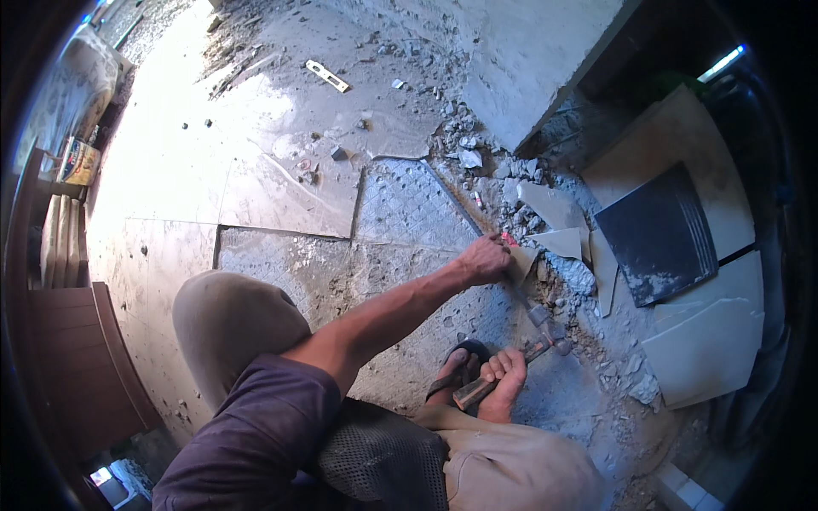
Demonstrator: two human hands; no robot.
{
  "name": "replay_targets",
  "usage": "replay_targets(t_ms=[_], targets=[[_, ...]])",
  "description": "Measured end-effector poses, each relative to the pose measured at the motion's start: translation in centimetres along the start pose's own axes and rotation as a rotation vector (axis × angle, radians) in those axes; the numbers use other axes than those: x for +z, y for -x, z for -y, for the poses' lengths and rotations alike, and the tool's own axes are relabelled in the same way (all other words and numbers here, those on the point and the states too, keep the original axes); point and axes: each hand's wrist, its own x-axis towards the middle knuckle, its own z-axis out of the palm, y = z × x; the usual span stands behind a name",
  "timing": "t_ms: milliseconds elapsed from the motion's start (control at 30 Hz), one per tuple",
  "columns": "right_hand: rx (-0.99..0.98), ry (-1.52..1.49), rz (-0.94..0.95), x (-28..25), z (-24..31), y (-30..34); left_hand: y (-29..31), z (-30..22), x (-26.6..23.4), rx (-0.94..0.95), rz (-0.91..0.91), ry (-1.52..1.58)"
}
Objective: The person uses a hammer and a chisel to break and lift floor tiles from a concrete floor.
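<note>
Beside rubble (503, 189), the left hand (486, 258) clenches a half-hidden bar (521, 295), the right (506, 373) a hammer (538, 347).

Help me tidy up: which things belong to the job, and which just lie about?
Apparently in use: hammer, in the right hand; whatever the left hand may grip is unclear.

Apparently lying about: level, dark tile, broken tile, rubble.

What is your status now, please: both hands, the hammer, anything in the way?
Right hand gripping hammer. Left hand low, fingers curled, grip unclear. Broken tile pieces close beside it.
</note>
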Motion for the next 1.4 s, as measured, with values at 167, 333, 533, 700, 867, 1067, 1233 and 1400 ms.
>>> replay_targets(t_ms=[167, 333, 533, 700, 867, 1067, 1233, 1400], targets=[[-0.018, -0.052, 0.075, -2.3, 1.2, -0.1, 0.2, -0.3, -1.5, -0.023, 0.041, 0.059], [-0.150, -0.087, -0.085, -4.5, 4.4, 0.5, -0.5, -1.4, -4.2, -0.014, 0.032, 0.091], [-0.239, -0.067, -0.181, -3.5, 3.8, 0.3, -0.8, -1.5, -4.4, -0.028, 0.013, 0.097], [0.035, -0.009, 0.098, -0.2, 1.5, 1.7, -1.2, -1.3, -4.5, -0.023, 0.037, 0.100], [-0.021, 0.068, 0.028, -2.9, 2.6, 0.2, -1.6, -0.7, -7.8, -0.039, -0.028, 0.130], [-0.199, 0.196, -0.089, -4.1, 4.9, 0.7, -5.0, 0.4, -21.2, -0.220, -0.273, 0.121], [-0.301, 0.153, 0.023, -2.9, 5.9, 0.2, -4.3, -1.7, -13.1, -0.043, -0.164, 0.100], [-0.245, 0.200, 0.012, -1.1, 3.8, 1.4, 1.1, 0.2, -3.5, 0.271, -0.115, -0.012]])
